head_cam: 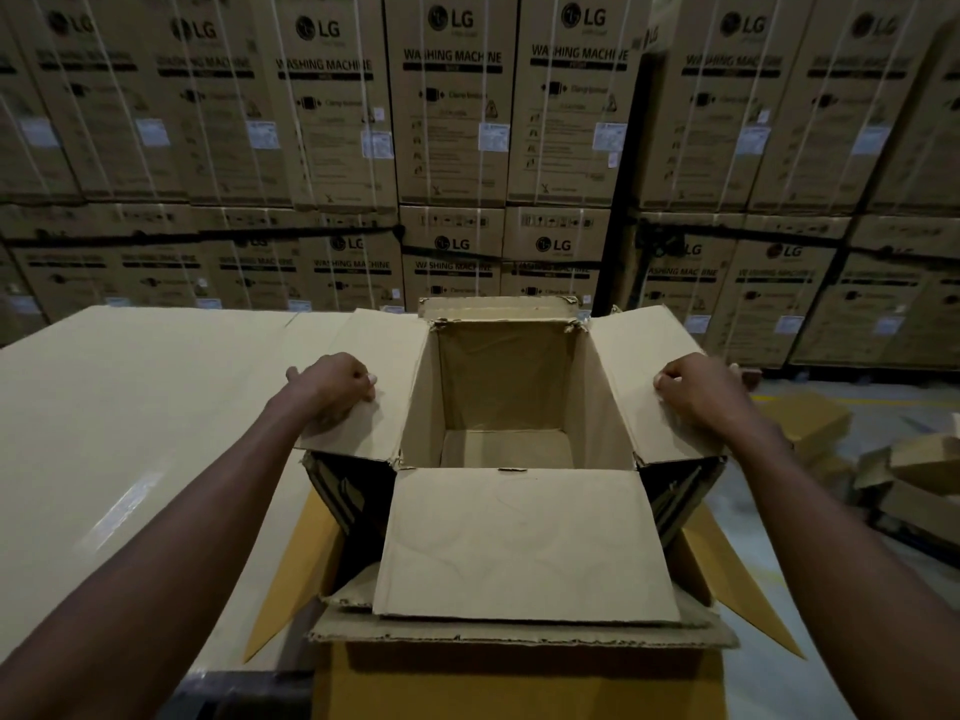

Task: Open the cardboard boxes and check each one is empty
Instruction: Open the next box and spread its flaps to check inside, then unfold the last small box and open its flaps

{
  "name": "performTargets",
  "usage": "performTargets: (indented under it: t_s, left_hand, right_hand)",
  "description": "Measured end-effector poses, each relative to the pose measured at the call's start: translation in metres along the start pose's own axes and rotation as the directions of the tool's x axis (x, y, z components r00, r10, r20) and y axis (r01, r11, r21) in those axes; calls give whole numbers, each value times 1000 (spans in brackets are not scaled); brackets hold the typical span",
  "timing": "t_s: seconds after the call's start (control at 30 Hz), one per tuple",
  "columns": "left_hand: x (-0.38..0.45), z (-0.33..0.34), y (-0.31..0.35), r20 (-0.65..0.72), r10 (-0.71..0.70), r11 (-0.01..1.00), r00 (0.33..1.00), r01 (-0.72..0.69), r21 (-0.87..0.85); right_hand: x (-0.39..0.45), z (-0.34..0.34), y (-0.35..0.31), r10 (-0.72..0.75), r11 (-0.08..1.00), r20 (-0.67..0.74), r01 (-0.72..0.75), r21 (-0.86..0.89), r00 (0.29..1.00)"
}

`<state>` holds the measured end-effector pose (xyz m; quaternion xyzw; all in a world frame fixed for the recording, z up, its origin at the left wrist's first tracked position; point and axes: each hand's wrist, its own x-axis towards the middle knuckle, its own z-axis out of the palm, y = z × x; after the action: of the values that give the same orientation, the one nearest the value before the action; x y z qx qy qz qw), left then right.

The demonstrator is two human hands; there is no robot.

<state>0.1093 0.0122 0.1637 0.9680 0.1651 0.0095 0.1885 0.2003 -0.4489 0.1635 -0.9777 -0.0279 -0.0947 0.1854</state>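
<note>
An open brown cardboard box point(519, 543) stands in front of me with all its top flaps spread out. Its inside point(506, 446) is bare cardboard, with nothing visible on the bottom. My left hand point(337, 384) grips the outer edge of the left flap point(363, 366), fingers curled over it. My right hand point(701, 387) grips the outer edge of the right flap point(654, 376) the same way. The near flap lies folded toward me. The box sits inside or on a larger box point(519, 678) with orange-brown flaps.
A wide flat cardboard surface point(130, 433) stretches to the left. Stacked washing-machine cartons point(452, 122) form a wall behind. Several loose flattened and crumpled boxes point(904, 480) lie on the floor at the right.
</note>
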Motion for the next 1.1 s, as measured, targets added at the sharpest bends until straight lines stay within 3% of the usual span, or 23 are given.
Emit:
performTargets:
  t_s: [0.17, 0.27, 0.47, 0.83, 0.97, 1.1]
  left_hand:
    - [-20, 10, 4, -160, 69, 997, 985, -75, -33]
    - [-41, 12, 4, -277, 81, 981, 957, -126, -148]
    - [-113, 22, -8, -477, 73, 882, 876, -279, -378]
    - [-222, 55, -140, -463, -185, 761, 867, -172, -626]
    - [-242, 66, -214, -446, -284, 728, 849, -112, -677]
    - [-261, 65, -295, -377, -401, 641, 835, -39, -767]
  right_hand:
    - [-15, 2, -7, -28, 994, -25, 31, 106, 999]
    - [-39, -3, -34, -103, 972, -64, 114, 204, 993]
    - [-93, 8, -104, -281, 858, 8, 248, 450, 960]
    - [-210, 76, -237, -500, 617, 38, 326, 716, 865]
    - [-252, 127, -299, -545, 515, 82, 256, 818, 835]
    - [-288, 196, -371, -583, 497, 158, 196, 845, 797]
